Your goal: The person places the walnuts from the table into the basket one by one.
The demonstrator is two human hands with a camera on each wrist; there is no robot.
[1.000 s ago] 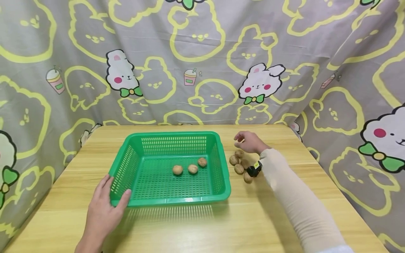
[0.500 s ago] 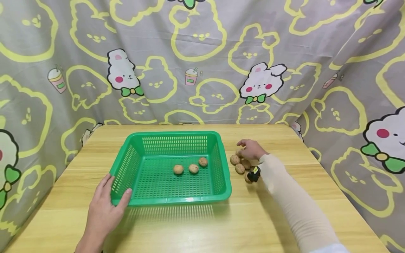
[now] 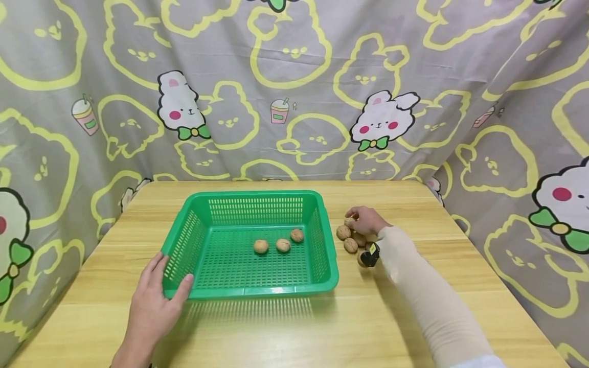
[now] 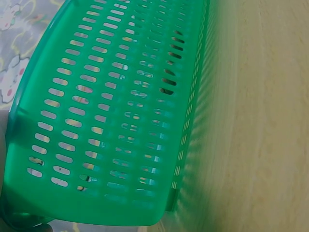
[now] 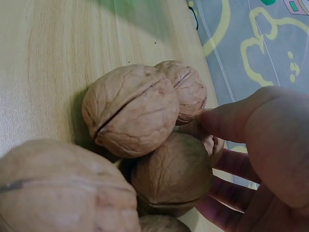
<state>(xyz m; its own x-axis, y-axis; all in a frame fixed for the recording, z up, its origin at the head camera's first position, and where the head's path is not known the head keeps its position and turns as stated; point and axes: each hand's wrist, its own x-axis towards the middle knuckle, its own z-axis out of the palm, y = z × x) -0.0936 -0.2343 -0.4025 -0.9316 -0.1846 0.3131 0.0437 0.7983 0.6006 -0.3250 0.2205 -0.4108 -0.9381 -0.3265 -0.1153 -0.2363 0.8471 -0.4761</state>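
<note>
A green plastic basket with slotted walls stands on the table; three walnuts lie on its floor. My left hand holds the basket's near left corner, thumb at the front rim and fingers along the left rim. To the right of the basket lies a small cluster of walnuts. My right hand is at the cluster's far end, thumb and fingers around the farthest walnut. In the right wrist view that walnut is partly hidden behind a darker walnut and the thumb.
The wooden table runs back to a grey curtain with yellow outlines and cartoon animals, which also hangs along both sides. A small black camera on my right wrist overlaps the near walnuts in the head view.
My right hand has come down and slightly right onto the farthest walnut, and its fingers have closed in around it. My left hand stays at the basket corner.
</note>
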